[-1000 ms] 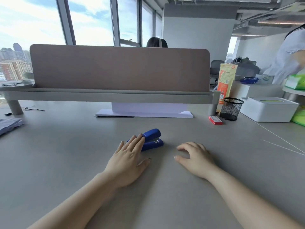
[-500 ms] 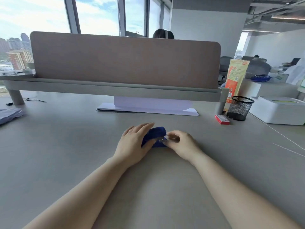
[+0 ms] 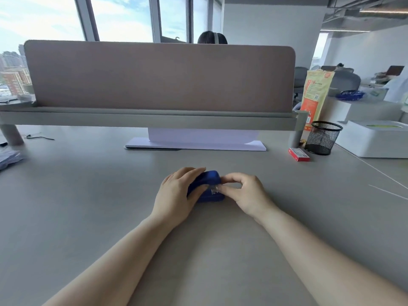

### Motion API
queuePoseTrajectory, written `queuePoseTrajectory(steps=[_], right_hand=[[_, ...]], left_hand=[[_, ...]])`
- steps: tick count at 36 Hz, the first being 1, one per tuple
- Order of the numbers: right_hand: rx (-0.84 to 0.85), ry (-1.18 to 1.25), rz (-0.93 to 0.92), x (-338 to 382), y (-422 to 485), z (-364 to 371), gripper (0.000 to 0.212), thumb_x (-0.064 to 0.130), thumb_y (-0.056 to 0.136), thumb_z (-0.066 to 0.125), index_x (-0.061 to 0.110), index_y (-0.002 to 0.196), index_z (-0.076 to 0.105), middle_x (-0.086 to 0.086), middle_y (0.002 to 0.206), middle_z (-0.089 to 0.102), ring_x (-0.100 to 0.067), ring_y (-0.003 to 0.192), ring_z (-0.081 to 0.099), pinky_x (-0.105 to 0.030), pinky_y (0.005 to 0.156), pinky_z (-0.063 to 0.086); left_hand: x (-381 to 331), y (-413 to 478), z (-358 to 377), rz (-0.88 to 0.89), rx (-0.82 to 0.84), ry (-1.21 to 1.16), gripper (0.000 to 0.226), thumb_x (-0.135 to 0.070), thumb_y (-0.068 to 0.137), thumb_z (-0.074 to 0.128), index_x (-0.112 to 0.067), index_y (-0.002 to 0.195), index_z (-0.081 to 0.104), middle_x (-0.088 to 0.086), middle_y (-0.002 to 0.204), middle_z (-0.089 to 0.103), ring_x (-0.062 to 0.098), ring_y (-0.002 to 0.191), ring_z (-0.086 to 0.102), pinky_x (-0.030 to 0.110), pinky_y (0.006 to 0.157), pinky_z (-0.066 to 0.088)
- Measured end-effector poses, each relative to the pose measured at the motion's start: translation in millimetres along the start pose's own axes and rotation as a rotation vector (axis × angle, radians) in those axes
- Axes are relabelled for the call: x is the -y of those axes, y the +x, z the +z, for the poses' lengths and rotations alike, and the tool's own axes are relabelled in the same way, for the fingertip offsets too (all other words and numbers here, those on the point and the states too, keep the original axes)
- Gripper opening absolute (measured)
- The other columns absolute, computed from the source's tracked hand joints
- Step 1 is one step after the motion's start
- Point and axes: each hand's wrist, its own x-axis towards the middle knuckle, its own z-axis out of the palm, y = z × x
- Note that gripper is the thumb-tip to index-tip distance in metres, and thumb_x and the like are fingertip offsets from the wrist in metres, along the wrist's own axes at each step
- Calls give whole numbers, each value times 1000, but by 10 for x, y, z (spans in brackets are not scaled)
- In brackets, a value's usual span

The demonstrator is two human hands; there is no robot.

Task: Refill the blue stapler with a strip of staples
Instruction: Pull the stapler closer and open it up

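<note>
The blue stapler lies on the grey desk in the middle of the head view. My left hand covers its left side and grips it from above. My right hand touches the stapler's right end, thumb and fingertips pinching at the metal front part. Most of the stapler is hidden by both hands. A small red box of staples lies shut on the desk to the right, well apart from my hands.
A black mesh pen cup stands behind the red box, with a white box and an orange bag further right. A brown divider panel on a shelf crosses the back. Papers lie at the far left.
My left hand has closed over the stapler and my right hand has moved left from the bare desk onto the stapler's right end. The camera has shifted slightly.
</note>
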Motion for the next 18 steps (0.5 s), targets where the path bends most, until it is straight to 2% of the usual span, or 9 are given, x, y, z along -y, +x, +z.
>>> queuePoseTrajectory(steps=[3,7,11,13,15,18], right_hand=[[19,4,-34,5,-19,32,19,27,72,76,19,89,71,7,97,71,-2,95,60,-12,79,38],[40,-6,-60,2,-7,34,17,24,74,74,22,90,70,8,96,70,-1,96,59,-11,81,38],[41,-10,-53,5,-13,25,14,25,74,74,22,86,69,9,90,69,5,89,57,-10,76,36],[32,-16,-56,7,-18,24,12,26,74,74,21,84,69,5,88,70,2,86,57,-12,75,38],[21,-16,-83,11,-18,24,9,26,74,74,22,81,69,1,89,72,-9,89,59,-17,77,40],[3,-64,-126,-3,3,11,7,26,74,73,27,79,68,14,85,67,-7,91,56,-12,76,38]], left_hand=[[-20,-6,-9,-38,-33,-71,41,-40,82,55,-23,118,59,-2,110,64,21,98,61,36,89,47],[-70,-15,-14,-17,-8,-129,38,-39,82,54,-25,117,60,-4,109,62,15,96,59,27,84,44],[-67,-8,-22,-24,-32,-205,31,-28,86,60,-24,117,59,-5,110,59,10,97,56,22,83,43],[-63,-3,-34,-34,-49,-244,29,-26,86,60,-23,115,59,-5,108,59,5,94,53,17,81,42],[-68,7,-56,-42,-65,-275,27,-24,86,61,-23,113,60,-7,105,59,1,92,51,10,79,39],[-87,27,-120,-42,-103,-327,23,-21,84,63,-25,106,61,-14,98,58,2,92,52,6,78,38]])
